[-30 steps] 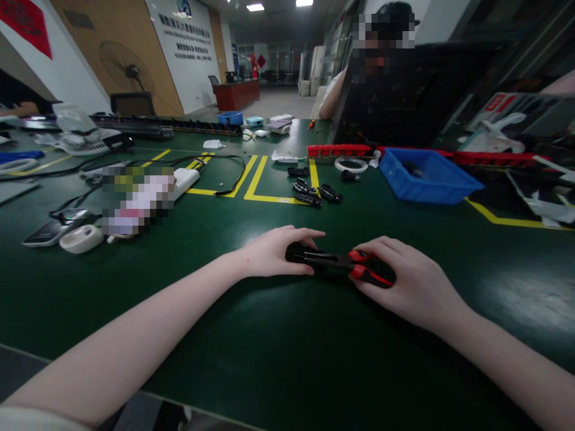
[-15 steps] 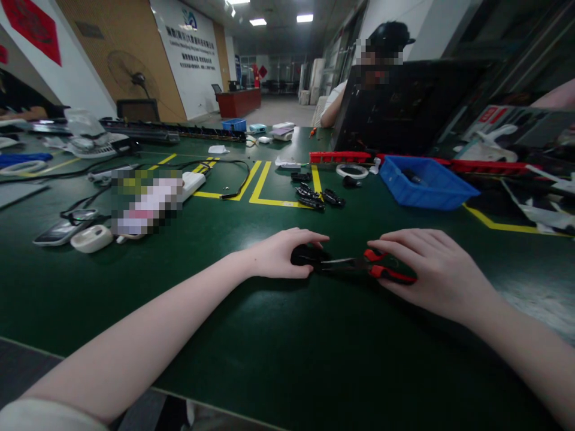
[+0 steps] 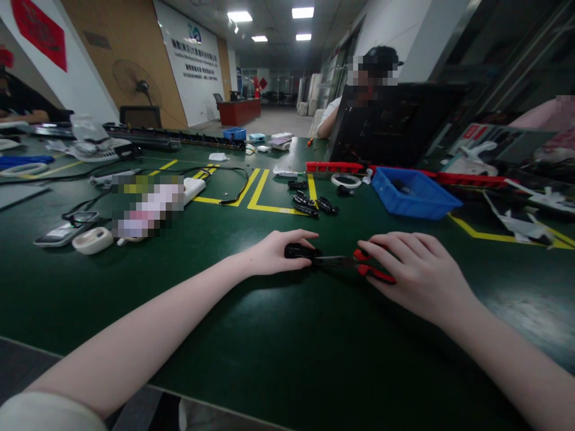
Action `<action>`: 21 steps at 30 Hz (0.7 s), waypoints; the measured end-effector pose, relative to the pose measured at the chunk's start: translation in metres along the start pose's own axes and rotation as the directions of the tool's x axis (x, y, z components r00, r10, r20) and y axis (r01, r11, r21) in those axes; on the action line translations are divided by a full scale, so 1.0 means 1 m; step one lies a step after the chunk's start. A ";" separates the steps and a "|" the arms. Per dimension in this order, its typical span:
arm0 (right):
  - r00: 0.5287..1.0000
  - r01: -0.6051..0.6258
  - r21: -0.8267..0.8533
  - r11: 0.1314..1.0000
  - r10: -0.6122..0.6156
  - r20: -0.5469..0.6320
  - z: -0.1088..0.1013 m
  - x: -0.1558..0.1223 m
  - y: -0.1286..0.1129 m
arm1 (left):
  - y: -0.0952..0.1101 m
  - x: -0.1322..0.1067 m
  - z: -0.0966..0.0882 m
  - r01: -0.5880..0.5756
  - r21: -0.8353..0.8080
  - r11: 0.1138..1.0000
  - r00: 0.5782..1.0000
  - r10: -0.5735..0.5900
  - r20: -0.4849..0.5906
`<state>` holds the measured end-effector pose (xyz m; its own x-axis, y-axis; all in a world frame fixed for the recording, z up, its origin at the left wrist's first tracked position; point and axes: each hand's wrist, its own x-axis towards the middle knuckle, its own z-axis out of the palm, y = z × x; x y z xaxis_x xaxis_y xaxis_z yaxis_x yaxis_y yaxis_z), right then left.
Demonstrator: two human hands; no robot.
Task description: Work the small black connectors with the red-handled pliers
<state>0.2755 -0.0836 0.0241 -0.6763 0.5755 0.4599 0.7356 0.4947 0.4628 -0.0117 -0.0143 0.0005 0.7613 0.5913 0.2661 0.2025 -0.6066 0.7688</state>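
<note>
In the head view, our left hand (image 3: 272,252) held a black part (image 3: 296,251) pinched between thumb and fingers, the index finger reaching out above it. Our right hand (image 3: 413,263) was curled around the red handles of the pliers (image 3: 353,261), and these handles stood parted. The part was over the table (image 3: 251,335), between our two hands, with the pliers' nose pointing left at its free end. We could not tell whether the tips gripped that end or only lay against it, nor whether the part rested on the table.

As we judged it, the step called for a firm left hand, so that the part would not twist under the tool. We did well to keep the nose roughly in line with the part; a skewed bite could have slipped or marked it. Our left thumb and fingertips lay near the tips, so it seemed wise to hold them back and squeeze gently, in small bites. The black pieces (image 3: 306,205) by the tape (image 3: 269,209) and the blue bin (image 3: 413,206) lay farther off, leaving our wrists room to turn.
</note>
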 end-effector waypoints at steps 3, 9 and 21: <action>1.000 0.003 0.004 1.000 -0.003 -0.007 -0.001 0.001 -0.001 | -0.001 0.000 0.000 0.006 -0.035 0.999 1.000 -0.006 0.015; 0.999 0.036 0.041 0.999 -0.035 -0.004 0.000 0.000 -0.001 | -0.002 0.002 0.002 -0.018 0.016 1.000 1.000 0.018 0.006; 0.992 -0.053 0.015 0.998 0.051 0.114 -0.004 -0.007 0.025 | 0.000 0.003 0.005 -0.101 0.301 0.948 0.964 0.168 -0.205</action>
<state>0.2985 -0.0781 0.0351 -0.6292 0.6701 0.3937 0.7708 0.4733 0.4264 -0.0065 -0.0150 -0.0021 0.6419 0.5773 0.5046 0.3007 -0.7950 0.5268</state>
